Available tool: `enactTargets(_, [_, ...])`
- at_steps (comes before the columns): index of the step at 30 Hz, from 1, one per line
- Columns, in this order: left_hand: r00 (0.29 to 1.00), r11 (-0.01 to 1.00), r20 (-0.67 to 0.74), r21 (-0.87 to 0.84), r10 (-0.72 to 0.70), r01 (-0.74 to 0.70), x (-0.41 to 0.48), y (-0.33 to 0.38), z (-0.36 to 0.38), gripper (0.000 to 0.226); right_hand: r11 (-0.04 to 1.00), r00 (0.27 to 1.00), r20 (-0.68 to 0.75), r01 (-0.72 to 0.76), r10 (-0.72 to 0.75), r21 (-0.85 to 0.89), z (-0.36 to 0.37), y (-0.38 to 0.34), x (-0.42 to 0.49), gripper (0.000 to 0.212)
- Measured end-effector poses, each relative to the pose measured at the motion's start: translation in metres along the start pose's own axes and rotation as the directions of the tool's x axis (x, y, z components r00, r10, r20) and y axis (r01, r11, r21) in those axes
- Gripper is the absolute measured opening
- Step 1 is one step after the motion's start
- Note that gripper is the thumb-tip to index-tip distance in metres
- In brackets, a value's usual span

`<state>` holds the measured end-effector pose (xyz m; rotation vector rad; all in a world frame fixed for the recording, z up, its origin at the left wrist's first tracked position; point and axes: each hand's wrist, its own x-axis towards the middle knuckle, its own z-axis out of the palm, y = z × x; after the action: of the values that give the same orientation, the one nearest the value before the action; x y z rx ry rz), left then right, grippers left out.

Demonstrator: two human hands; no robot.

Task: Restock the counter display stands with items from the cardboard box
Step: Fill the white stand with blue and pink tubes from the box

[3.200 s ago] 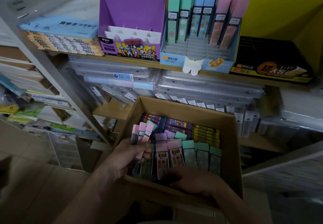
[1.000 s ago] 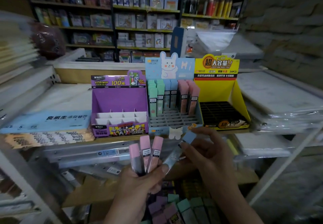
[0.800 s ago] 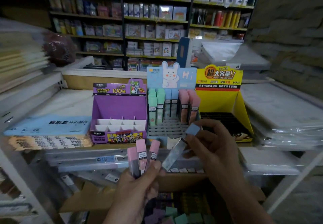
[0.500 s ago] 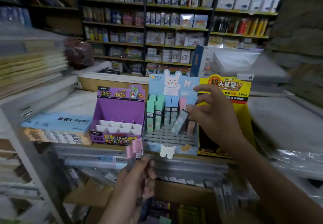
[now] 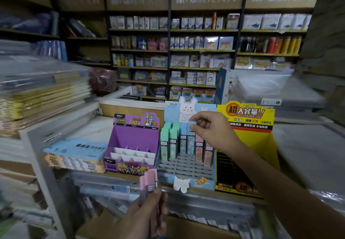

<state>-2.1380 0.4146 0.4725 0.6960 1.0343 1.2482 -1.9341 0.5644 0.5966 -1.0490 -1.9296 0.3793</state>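
At the blue rabbit display stand (image 5: pixel 184 166) on the shelf (image 5: pixel 89 126), the right hand (image 5: pixel 211 130) pinches a blue case (image 5: pixel 190 143) by its top; below the front edge, the left hand (image 5: pixel 149 218) grips pink cases (image 5: pixel 149 181).

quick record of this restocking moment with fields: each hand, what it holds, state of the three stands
right hand: pinches the cap of a blue case, upright in the bunny stand; cannot tell if it is seated
left hand: grips pink cases, low in front of the shelf
bunny stand: stocked cases only at the back; front slots unfilled
purple stand: white dividers hold nothing
yellow stand: dark tray, no cases visible
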Motion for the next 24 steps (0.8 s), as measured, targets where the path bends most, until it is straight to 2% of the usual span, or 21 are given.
enactTargets(16, [0.999,0.998,-0.043,-0.055,0.030,-0.032,0.011,-0.004,-0.001,0.042,0.996,0.997,-0.028,0.070,-0.069,0.063,0.004,0.005,-0.002,0.013])
enactTargets(24, [0.999,0.997,-0.028,-0.069,0.023,-0.025,0.011,0.000,-0.004,0.049,0.986,0.997,0.026,0.073,-0.070,-0.152,0.004,0.003,-0.004,0.012])
